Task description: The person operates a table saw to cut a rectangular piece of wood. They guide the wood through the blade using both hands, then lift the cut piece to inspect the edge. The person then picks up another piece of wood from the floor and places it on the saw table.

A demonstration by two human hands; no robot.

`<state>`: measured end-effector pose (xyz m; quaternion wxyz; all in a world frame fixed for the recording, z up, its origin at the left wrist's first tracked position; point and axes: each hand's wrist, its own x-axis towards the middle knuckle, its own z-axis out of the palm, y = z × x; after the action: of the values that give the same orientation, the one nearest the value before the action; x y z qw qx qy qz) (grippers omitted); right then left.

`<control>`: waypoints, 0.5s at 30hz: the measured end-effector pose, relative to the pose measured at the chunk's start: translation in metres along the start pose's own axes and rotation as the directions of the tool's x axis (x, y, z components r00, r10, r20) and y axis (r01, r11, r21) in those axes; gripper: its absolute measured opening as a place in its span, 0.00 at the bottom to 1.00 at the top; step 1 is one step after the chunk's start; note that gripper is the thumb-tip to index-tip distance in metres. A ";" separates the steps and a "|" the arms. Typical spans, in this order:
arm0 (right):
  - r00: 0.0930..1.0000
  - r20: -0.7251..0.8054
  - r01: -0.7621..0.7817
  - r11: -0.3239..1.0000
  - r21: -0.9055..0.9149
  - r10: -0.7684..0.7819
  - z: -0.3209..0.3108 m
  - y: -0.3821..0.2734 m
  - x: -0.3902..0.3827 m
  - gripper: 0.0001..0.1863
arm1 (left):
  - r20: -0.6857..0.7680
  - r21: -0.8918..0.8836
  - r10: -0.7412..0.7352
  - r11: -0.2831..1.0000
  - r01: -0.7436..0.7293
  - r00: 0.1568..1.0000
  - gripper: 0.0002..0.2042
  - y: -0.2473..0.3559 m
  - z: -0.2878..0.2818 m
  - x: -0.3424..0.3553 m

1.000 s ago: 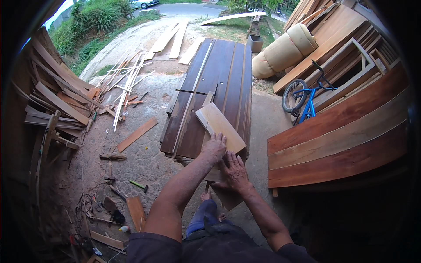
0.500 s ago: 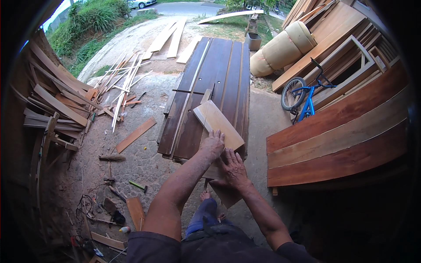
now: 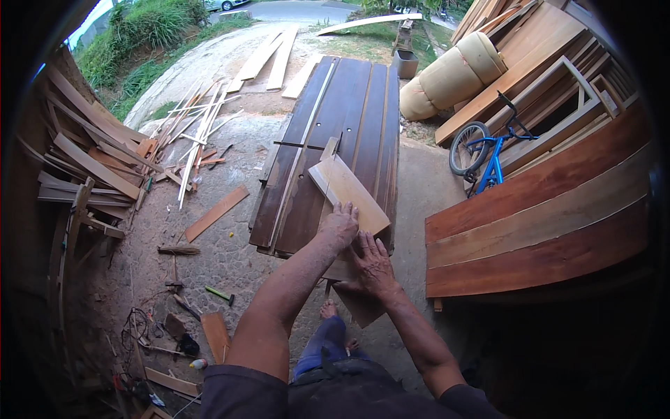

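Note:
A pale wooden board [image 3: 349, 192] lies slantwise over the near part of a dark plank-topped bench [image 3: 279, 227]. My left hand [image 3: 340, 227] is on the board's near left edge, fingers bent over it, thumb hidden. Close beside it, my right hand [image 3: 375, 267] presses at the board's near end with fingers stretched and spread. Past the board's far end, a small wood block [image 3: 329, 148] stands near a thin dark strip [image 3: 296, 145] crossing the bench. Below my hands hangs a brown wooden piece [image 3: 359, 305], partly covered by my right arm.
Wide reddish planks [image 3: 530, 230] stand at right, with a blue bicycle [image 3: 492, 160] and a rolled foam mattress [image 3: 453, 77] behind. Loose strips [image 3: 202, 140] and a green-handled tool [image 3: 220, 295] lie on the floor at left. Long pale boards [image 3: 283, 59] lie beyond.
The view has shifted very slightly. My hands keep nearly the same place on the board, with hardly any movement to see.

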<state>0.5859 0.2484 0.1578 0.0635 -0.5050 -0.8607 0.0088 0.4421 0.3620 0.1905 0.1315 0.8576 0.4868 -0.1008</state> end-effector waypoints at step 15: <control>0.999 -0.052 0.008 0.998 -0.062 -0.011 0.010 0.013 0.010 0.57 | 0.024 0.039 0.001 0.999 -0.002 1.000 0.28 0.000 -0.014 0.010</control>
<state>0.5910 0.2640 0.1475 0.0705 -0.5027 -0.8610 -0.0311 0.4471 0.3743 0.2005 0.1207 0.8591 0.4826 -0.1207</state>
